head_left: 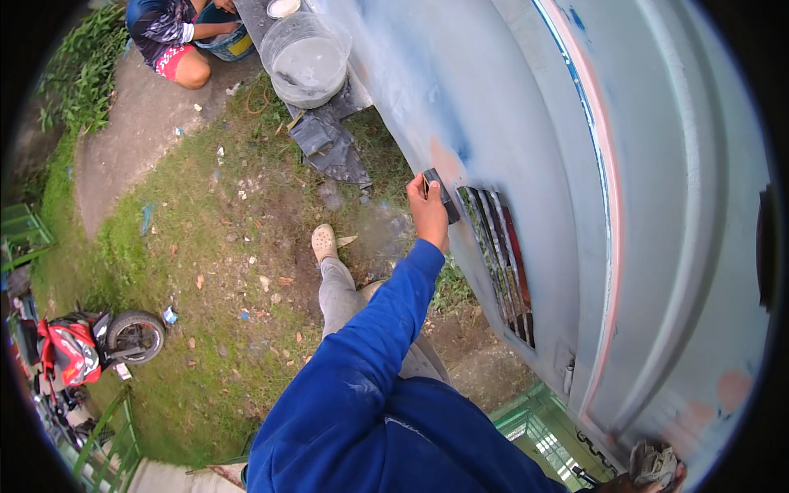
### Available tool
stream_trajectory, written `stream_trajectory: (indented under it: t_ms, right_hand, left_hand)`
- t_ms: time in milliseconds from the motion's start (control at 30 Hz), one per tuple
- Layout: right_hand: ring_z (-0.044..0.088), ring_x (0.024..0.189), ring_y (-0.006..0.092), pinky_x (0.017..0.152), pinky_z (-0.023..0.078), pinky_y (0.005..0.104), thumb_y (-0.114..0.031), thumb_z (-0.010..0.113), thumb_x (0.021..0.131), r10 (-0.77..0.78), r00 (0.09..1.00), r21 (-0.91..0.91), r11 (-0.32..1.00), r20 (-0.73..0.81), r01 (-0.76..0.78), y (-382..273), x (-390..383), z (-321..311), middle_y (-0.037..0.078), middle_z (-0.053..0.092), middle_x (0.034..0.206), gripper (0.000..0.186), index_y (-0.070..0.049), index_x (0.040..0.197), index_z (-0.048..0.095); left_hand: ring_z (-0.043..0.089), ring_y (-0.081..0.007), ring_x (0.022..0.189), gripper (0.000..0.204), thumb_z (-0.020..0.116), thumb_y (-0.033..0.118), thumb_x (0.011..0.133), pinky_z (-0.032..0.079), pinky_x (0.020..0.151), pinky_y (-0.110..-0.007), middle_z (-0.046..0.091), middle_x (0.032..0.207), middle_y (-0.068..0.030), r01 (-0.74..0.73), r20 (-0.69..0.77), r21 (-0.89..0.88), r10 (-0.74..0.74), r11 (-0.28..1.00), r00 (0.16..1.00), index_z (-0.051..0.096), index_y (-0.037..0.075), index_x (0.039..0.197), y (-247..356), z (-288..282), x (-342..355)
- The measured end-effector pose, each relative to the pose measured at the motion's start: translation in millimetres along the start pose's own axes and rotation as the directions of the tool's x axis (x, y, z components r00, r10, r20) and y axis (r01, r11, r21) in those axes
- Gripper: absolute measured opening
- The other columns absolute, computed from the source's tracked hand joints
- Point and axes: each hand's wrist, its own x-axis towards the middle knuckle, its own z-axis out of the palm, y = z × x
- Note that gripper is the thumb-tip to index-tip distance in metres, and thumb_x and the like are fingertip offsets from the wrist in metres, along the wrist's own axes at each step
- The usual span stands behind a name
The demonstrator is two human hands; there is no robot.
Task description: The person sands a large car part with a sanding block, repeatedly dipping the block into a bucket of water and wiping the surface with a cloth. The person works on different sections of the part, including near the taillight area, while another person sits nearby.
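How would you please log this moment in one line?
left hand: holds dark block at grey panel | right hand: holds crumpled wad | nearby: slatted vent, clear tub

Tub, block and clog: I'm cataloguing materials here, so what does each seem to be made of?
Tub: probably clear plastic, smeared; its wall is see-through.
Block: perhaps rubber or foam; dark and straight-edged, but too small to tell.
Clog: likely moulded foam or rubber, matte beige; it looks like one rounded piece.
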Motion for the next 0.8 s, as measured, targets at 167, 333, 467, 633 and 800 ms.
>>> stream_trajectory:
  t_ms: [167, 333, 467, 633, 800]
  right_hand:
    - [0.057, 0.090, 0.0280, 0.081, 0.046, 0.0419, -0.038, 0.062, 0.091, -0.022, 1.000, -0.018, 1.000, -0.002, 0.022, -5, 4, 2, 0.016, 0.059, 0.105, 0.045, 0.000, 0.114, 0.060]
    - [0.057, 0.089, 0.0281, 0.081, 0.046, 0.0419, -0.038, 0.062, 0.091, -0.014, 1.000, -0.040, 0.999, 0.006, 0.015, -10, -2, 5, 0.016, 0.059, 0.105, 0.044, 0.000, 0.114, 0.060]
    - [0.057, 0.089, 0.0281, 0.081, 0.046, 0.0420, -0.037, 0.062, 0.091, -0.031, 1.000, -0.005, 1.000, 0.000, 0.031, -13, 4, 14, 0.016, 0.059, 0.105, 0.044, 0.000, 0.114, 0.060]
    - [0.057, 0.089, 0.0281, 0.081, 0.046, 0.0420, -0.037, 0.063, 0.091, -0.013, 1.000, 0.004, 1.000, -0.020, 0.013, -11, -4, 15, 0.016, 0.059, 0.105, 0.044, 0.000, 0.114, 0.060]
    - [0.058, 0.089, 0.0281, 0.081, 0.046, 0.0420, -0.037, 0.063, 0.090, -0.028, 0.999, 0.021, 0.999, -0.034, 0.028, -12, 0, 22, 0.016, 0.059, 0.105, 0.044, 0.000, 0.114, 0.060]
  left_hand:
    - [0.053, -0.0209, 0.119, 0.039, 0.050, 0.010, 0.103, 0.042, 0.104, -0.034, 0.050, 0.136, -0.0143, 0.015, -0.004, -0.018, -0.015, 1.000, 1.000, 0.039, 0.001, 0.139, 11, -8, 42]
    - [0.052, -0.0223, 0.124, 0.039, 0.050, 0.011, 0.103, 0.040, 0.105, -0.035, 0.052, 0.136, -0.0158, -0.150, 0.095, 0.166, 0.135, 0.975, 0.986, 0.041, -0.001, 0.140, 9, 1, -17]
    - [0.054, -0.0218, 0.122, 0.040, 0.052, 0.011, 0.103, 0.040, 0.106, -0.034, 0.054, 0.135, -0.0152, -0.130, 0.039, 0.074, 0.127, 0.989, 0.991, 0.042, -0.001, 0.140, 3, -11, 35]
    - [0.053, -0.0262, 0.124, 0.047, 0.054, 0.016, 0.102, 0.041, 0.107, -0.037, 0.053, 0.137, -0.0165, -0.128, 0.069, 0.135, 0.120, 0.983, 0.990, 0.041, 0.001, 0.144, 13, 0, 5]
    - [0.053, -0.0279, 0.125, 0.045, 0.055, 0.015, 0.101, 0.040, 0.107, -0.038, 0.053, 0.137, -0.0194, -0.313, 0.076, 0.181, 0.304, 0.932, 0.950, 0.045, -0.002, 0.141, 13, -1, 26]
